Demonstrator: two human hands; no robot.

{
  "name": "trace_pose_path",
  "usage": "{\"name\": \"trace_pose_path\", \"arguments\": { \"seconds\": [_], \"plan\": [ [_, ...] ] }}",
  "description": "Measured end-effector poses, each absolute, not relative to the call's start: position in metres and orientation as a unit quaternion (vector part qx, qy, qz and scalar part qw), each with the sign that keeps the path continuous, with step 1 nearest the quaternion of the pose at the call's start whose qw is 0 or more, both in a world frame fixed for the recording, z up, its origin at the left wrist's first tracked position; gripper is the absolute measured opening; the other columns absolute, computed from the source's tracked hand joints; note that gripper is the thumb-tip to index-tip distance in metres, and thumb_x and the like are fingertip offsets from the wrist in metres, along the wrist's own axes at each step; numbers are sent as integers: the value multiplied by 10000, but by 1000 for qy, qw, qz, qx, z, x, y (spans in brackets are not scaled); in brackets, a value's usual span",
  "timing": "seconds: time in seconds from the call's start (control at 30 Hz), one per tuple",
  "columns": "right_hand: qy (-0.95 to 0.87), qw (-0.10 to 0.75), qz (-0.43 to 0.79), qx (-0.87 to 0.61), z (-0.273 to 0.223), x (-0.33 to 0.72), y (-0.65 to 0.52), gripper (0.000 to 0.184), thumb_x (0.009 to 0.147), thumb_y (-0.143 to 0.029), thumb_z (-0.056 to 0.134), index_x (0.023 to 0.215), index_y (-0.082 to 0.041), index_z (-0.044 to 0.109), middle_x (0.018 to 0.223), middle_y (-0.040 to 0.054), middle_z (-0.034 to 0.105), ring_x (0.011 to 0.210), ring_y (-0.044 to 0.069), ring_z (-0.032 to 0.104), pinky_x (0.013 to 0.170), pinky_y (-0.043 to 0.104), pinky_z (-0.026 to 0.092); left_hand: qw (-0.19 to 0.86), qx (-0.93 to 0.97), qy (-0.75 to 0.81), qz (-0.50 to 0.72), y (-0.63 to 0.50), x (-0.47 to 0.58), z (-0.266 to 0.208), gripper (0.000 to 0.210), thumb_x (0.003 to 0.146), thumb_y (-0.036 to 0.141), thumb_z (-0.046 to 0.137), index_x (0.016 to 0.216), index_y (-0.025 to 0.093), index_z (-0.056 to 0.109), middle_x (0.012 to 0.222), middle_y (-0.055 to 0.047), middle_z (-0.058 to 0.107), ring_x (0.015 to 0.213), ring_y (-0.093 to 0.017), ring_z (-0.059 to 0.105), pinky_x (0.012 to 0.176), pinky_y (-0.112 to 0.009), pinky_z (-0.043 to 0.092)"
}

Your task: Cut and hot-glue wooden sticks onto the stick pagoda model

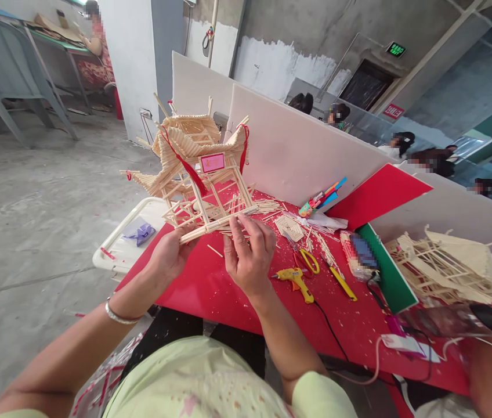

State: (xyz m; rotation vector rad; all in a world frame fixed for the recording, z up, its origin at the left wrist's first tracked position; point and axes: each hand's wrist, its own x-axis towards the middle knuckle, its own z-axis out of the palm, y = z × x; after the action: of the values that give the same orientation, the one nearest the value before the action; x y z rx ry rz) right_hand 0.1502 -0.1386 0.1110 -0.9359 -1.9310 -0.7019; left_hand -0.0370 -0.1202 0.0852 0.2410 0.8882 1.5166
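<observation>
At the far left, one white tray [118, 249] is seen beside the table edge, with one purple scrap [139, 233] lying in it. The red table [211, 290] is strewn with loose sticks and shavings. One stick pavilion model [194, 174] is held tilted above the table's near-left corner; two red tassels hang from its roof and one pink label [212, 162] is fixed to its front.

The model's base is gripped from below by the left hand [168, 255], fingers curled around the lower frame; one bangle [118, 316] is worn on that wrist. The right hand [248, 255] is raised just beside it, fingertips bunched against the base rail; whether a stick is pinched between them cannot be told.

Further right, one yellow glue gun [296, 281] lies flat on the table, its black cord trailing toward the near edge. One pair of yellow-handled scissors [309, 260] and one yellow-handled knife [342, 283] are seen just beyond it. One small woven stick panel [288, 227] rests nearby. At the far right, a second stick model [446, 267] is lying on its side.
</observation>
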Motion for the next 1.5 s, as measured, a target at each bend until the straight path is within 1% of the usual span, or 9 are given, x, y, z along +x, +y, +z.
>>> {"name": "trace_pose_path", "arguments": {
  "seconds": [0.1, 0.27, 0.43, 0.57, 0.7, 0.93, 1.1, 1.3, 1.5],
  "plan": [
    [-772, 436, -280, -369, 113, 150, -139, 611, 1001, -287, 658, 1592, -229, 512, 1439, 138, 656, 1325, 283, 570, 1164, 451, 469, 631, 106, 383, 666, -120, -37, 85, 151, 857, 72, 649, 910, 129, 779, 953, -70, 780, 840, -146, 728, 835, -241, 630],
    [-776, 420, -282, -378, 112, 150, -139, 587, 1006, -297, 648, 1577, -221, 534, 1452, 152, 640, 1343, 293, 554, 1161, 455, 466, 626, 108, 390, 666, -121, -38, 85, 122, 851, 80, 665, 903, 123, 767, 983, -81, 782, 879, -159, 736, 848, -250, 636],
    [-774, 426, -272, -382, 109, 151, -138, 637, 1004, -275, 624, 1621, -268, 463, 1461, 118, 645, 1330, 279, 573, 1158, 458, 477, 630, 117, 385, 664, -121, -38, 83, 119, 839, 79, 673, 891, 142, 758, 945, -65, 778, 864, -155, 736, 832, -242, 634],
    [-779, 426, -266, -376, 109, 152, -139, 692, 983, -191, 559, 1653, -280, 407, 1475, 105, 636, 1325, 275, 580, 1161, 464, 475, 624, 112, 393, 666, -119, -39, 80, 101, 821, 78, 691, 858, 146, 756, 933, -62, 776, 864, -165, 736, 820, -249, 636],
    [-780, 433, -260, -369, 109, 152, -139, 755, 949, -148, 547, 1670, -285, 371, 1471, 90, 638, 1328, 266, 574, 1170, 459, 470, 622, 117, 396, 665, -118, -40, 77, 92, 818, 84, 697, 856, 133, 764, 923, -66, 772, 845, -161, 728, 802, -239, 633],
    [-783, 424, -260, -374, 107, 152, -138, 760, 938, -145, 541, 1667, -287, 378, 1494, 92, 622, 1342, 272, 570, 1167, 464, 477, 621, 99, 389, 673, -120, -38, 80, 99, 815, 66, 696, 849, 140, 753, 940, -73, 784, 897, -180, 747, 851, -265, 641],
    [-783, 426, -261, -372, 106, 153, -138, 773, 933, -137, 549, 1671, -282, 370, 1487, 94, 628, 1341, 273, 571, 1167, 462, 479, 623, 99, 391, 670, -121, -38, 82, 109, 828, 56, 675, 861, 124, 754, 940, -78, 783, 871, -170, 745, 830, -260, 643],
    [-783, 430, -251, -373, 109, 152, -140, 790, 932, -132, 567, 1674, -306, 359, 1475, 85, 637, 1330, 279, 580, 1162, 471, 485, 626, 102, 385, 670, -119, -40, 77, 76, 805, 82, 724, 859, 126, 754, 912, -52, 765, 836, -150, 730, 806, -245, 644],
    [-784, 426, -253, -375, 109, 152, -140, 794, 938, -136, 564, 1681, -304, 342, 1480, 87, 632, 1332, 284, 579, 1154, 473, 493, 622, 88, 397, 670, -120, -38, 81, 111, 825, 56, 669, 803, 129, 749, 890, -58, 761, 822, -148, 726, 801, -243, 645]
  ]
}}
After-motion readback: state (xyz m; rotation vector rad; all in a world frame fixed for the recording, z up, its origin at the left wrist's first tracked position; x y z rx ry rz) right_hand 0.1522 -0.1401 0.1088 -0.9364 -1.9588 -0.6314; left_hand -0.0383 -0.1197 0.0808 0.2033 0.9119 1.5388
